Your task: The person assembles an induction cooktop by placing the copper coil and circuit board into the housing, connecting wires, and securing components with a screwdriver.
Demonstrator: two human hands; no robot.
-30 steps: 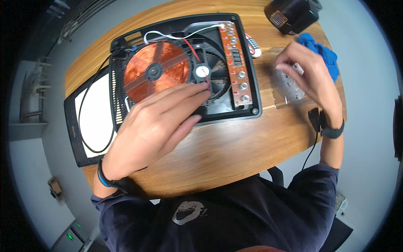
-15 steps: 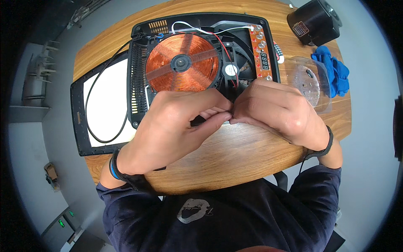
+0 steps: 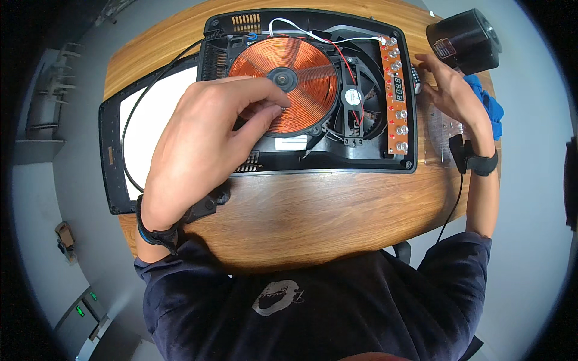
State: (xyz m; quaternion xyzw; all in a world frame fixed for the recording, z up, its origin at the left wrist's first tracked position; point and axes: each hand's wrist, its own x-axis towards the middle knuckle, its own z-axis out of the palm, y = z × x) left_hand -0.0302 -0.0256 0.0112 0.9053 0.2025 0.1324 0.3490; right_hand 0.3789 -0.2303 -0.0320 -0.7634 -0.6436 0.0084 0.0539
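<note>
An opened induction cooktop base [image 3: 337, 161] lies on the table with its parts bare. Over its copper coil [image 3: 313, 69] my left hand [image 3: 201, 129] has thumb and fingertips pinched together near the hub. Whatever is between those fingertips is too small to make out. My right hand [image 3: 456, 90] is beyond the base's right edge, its fingers apart, close to a black cylindrical device [image 3: 465, 41]. Right of the coil sit a black fan [image 3: 373, 108] and an orange circuit board [image 3: 397, 117] with a digit display. Red and white wires cross the base.
A black-framed white panel [image 3: 141, 114] lies at the left, partly under the base, with a black cord across it. Beneath my right forearm is a clear plastic tray [image 3: 438, 144]. Blue cloth [image 3: 495, 111] lies beyond it. Another cable hangs from my right wristband [image 3: 481, 165].
My hands were together at the base's near edge. The left has moved to the coil, still pinched; the right has swung out to the right and opened, uncovering the fan and board.
</note>
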